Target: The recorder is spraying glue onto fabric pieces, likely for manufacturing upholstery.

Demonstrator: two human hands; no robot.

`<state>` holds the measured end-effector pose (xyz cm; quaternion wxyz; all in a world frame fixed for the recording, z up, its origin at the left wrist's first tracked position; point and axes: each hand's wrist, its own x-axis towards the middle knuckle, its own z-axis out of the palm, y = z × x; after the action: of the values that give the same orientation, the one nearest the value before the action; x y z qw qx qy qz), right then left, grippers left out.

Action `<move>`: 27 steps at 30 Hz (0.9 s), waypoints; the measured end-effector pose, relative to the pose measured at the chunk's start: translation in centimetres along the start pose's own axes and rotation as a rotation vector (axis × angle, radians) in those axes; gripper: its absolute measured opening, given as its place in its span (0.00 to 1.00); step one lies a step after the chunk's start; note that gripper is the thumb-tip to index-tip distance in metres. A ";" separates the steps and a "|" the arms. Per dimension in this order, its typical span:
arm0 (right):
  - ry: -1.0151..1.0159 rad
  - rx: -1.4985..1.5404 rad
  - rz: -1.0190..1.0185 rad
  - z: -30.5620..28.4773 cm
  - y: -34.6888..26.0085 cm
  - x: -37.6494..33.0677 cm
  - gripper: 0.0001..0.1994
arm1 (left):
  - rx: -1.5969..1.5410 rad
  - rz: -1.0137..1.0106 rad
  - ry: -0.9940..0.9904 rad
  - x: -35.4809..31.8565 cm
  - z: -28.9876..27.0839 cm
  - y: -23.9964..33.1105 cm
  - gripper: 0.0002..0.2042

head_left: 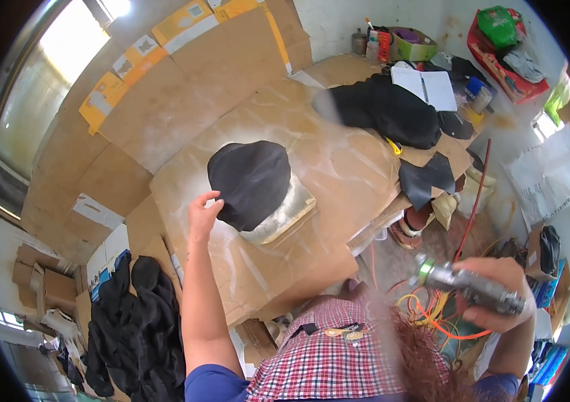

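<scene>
cardboard worktop [338, 174] glue-streaked | left hand [201, 213] fingers apart by black piece [250, 179] | right hand [499, 291] fingers clamped on spray gun [469, 287]

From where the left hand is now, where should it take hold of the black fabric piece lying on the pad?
Probably at the near left edge of the black fabric piece, coming in from the left. The left hand is open right beside that edge. The piece lies flat on a grey pad over the cardboard-covered table, so only its rim offers a pinch, and its lower left part overhangs the pad.
</scene>
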<state>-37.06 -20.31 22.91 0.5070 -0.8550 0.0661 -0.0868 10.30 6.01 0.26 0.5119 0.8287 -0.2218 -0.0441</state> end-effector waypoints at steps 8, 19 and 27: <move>0.167 0.200 0.105 -2.5 -3.4 3.5 0.32 | 0.604 0.353 -0.029 -6.3 6.1 5.5 0.14; 0.127 0.035 0.109 -0.4 -8.1 9.1 0.33 | 0.076 0.352 0.241 -8.8 4.2 4.4 0.09; 0.184 -0.138 0.149 5.0 -11.8 13.2 0.32 | -0.170 -0.113 0.536 -14.0 -2.7 -7.4 0.06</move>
<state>-22.85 -13.06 31.99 0.4440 -0.8689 0.1814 -0.1221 0.97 16.81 -7.06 0.6166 0.7761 -0.0274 0.1296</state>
